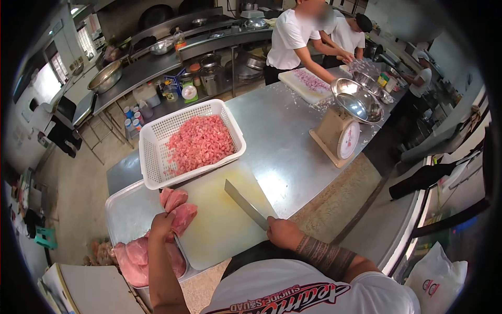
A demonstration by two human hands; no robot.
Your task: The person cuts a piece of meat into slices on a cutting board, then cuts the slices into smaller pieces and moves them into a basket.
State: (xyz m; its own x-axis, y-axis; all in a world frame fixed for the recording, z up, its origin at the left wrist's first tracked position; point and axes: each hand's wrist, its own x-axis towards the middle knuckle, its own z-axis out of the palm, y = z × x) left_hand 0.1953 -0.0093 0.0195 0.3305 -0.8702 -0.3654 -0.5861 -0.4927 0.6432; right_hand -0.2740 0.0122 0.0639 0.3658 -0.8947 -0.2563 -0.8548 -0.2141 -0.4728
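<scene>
My right hand (282, 232) is closed round the handle of a knife (244, 204), whose wide blade lies over the right part of the pale, yellow-stained cutting board (219, 235). At the board's left edge my left hand (162, 225) grips a piece of raw meat (183, 217), fingers bent against it. Another meat piece (173, 199) touches it just above. Large raw chunks (137, 261) lie in the metal tray (123, 212) below and left of that hand. Beyond the board stands a white perforated basket (151, 152) holding diced meat (201, 141).
A scale (334, 137) with a metal bowl (357, 100) stands on the steel table (256, 125) at the right. Behind it, a person (295, 39) reaches over a white board (306, 94) with chopped pink bits. Other people stand farther back. A plastic bag (436, 277) is at lower right.
</scene>
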